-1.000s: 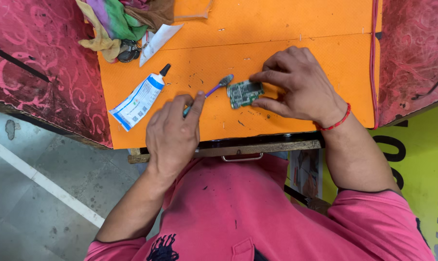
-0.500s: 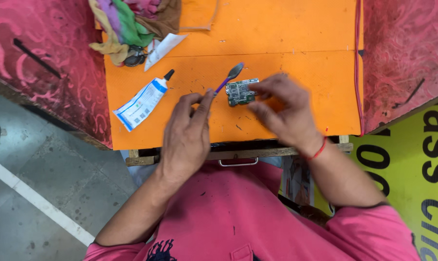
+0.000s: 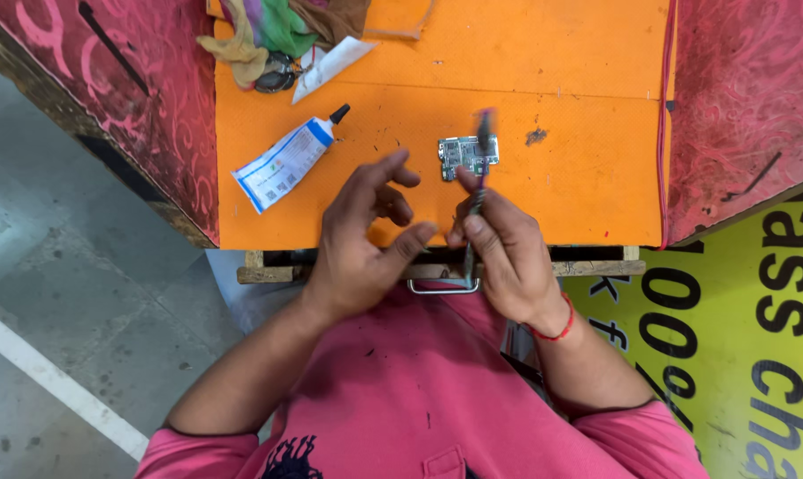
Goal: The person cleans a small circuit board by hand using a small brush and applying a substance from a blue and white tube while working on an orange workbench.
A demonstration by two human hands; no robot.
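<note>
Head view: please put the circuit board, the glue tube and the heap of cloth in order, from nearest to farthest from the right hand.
From the right hand:
1. Circuit board, just above it, under the brush tip.
2. Glue tube, lying to the upper left.
3. Heap of cloth, at the far top-left edge.

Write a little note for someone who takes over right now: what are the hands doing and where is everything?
Right hand: fingers pinch a small brush, bristle end blurred over the circuit board.
Left hand: open, fingers spread, holding nothing, hovering above the near edge of the orange table.
Circuit board: lying flat on the orange top, no hand holding it down.
White glue tube: capped, lying to the left of the board, untouched.
Cloth pile: at the far left corner of the table.
Done or left: cannot tell how clean the board is; the brush is at it.
</note>
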